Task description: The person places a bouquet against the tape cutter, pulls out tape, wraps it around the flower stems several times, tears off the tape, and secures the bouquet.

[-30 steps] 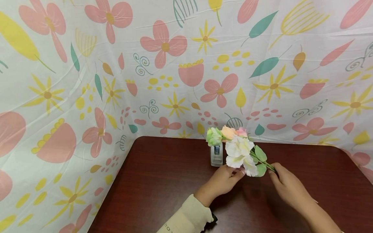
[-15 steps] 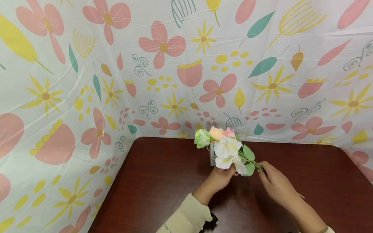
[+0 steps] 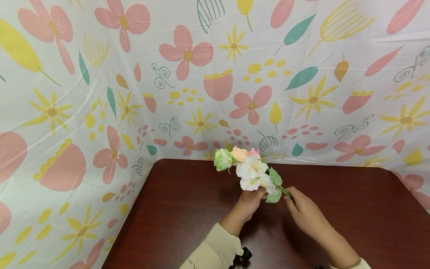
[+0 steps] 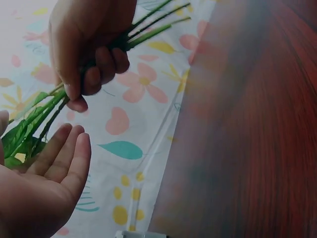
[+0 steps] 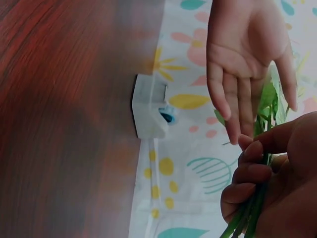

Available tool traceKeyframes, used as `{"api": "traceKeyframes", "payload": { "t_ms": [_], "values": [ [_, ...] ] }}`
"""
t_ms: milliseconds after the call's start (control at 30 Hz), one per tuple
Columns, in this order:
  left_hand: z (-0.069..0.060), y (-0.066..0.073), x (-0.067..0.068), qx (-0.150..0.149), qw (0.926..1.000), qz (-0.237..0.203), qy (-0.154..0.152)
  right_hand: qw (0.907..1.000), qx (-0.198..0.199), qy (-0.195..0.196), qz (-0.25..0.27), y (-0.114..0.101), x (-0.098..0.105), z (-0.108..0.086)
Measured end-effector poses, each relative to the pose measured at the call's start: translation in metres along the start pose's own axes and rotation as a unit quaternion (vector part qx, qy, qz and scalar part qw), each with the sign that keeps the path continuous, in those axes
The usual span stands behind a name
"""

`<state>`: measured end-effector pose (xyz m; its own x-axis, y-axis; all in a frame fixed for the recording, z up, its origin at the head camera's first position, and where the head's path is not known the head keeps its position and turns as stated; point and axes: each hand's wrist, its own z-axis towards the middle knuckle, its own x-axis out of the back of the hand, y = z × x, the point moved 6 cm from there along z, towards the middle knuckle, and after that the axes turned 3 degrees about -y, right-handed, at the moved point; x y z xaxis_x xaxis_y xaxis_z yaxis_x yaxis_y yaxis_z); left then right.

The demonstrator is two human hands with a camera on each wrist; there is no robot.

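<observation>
My right hand (image 3: 307, 213) grips the green stems (image 5: 252, 210) of a bunch of artificial flowers, fingers curled round them in both wrist views. The flower heads (image 3: 252, 168) are white, peach, pink and pale green and point to the left, above the table. My left hand (image 3: 248, 205) is under the white blooms in the head view. Both wrist views show this left hand (image 5: 242, 64) with fairly straight fingers beside the leaves (image 4: 22, 136); whether it touches them is unclear. A pale tape dispenser (image 5: 151, 106) stands on the table, hidden behind the blooms in the head view.
The dark red-brown table (image 3: 188, 209) has rounded far corners. A white cloth (image 3: 215, 89) printed with flowers and leaves hangs behind it and along the left side. A small black object (image 3: 246, 254) shows beside my left sleeve (image 3: 215, 248).
Both hands and the bunch have moved left in the head view, the right hand's grip on the stems unchanged. The blooms now cover the tape dispenser, which showed earlier.
</observation>
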<state>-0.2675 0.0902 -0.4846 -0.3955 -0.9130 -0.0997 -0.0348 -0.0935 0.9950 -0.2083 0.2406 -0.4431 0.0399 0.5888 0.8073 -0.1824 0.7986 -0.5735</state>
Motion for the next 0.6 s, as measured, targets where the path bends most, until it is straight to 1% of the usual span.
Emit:
{"api": "traceKeyframes", "payload": {
  "t_ms": [67, 167, 233, 333, 400, 467, 600],
  "values": [
    [0.000, -0.001, 0.001, 0.007, 0.9997, -0.021, 0.002, 1.0000, 0.004, 0.002, 0.007, -0.002, -0.003, 0.001],
    [0.001, 0.000, 0.001, 0.007, 0.9980, -0.063, -0.009, 0.9997, 0.011, 0.002, 0.021, -0.007, -0.006, 0.002],
    [0.004, 0.003, -0.002, -0.007, 0.9958, -0.082, -0.040, 0.9994, 0.016, 0.000, 0.031, -0.011, -0.009, 0.002],
    [0.006, 0.008, -0.006, -0.027, 0.9919, -0.087, -0.089, 0.9987, 0.023, 0.000, 0.045, -0.016, -0.012, 0.004],
    [0.007, 0.009, -0.008, -0.036, 0.9882, -0.090, -0.119, 0.9982, 0.029, 0.002, 0.052, -0.019, -0.015, 0.005],
    [0.008, 0.008, -0.009, -0.034, 0.9859, -0.100, -0.129, 0.9978, 0.033, 0.002, 0.057, -0.021, -0.018, 0.006],
    [0.007, 0.007, -0.008, -0.035, 0.9796, -0.141, -0.139, 0.9950, 0.029, -0.016, 0.094, -0.023, -0.025, 0.007]
  ]
}}
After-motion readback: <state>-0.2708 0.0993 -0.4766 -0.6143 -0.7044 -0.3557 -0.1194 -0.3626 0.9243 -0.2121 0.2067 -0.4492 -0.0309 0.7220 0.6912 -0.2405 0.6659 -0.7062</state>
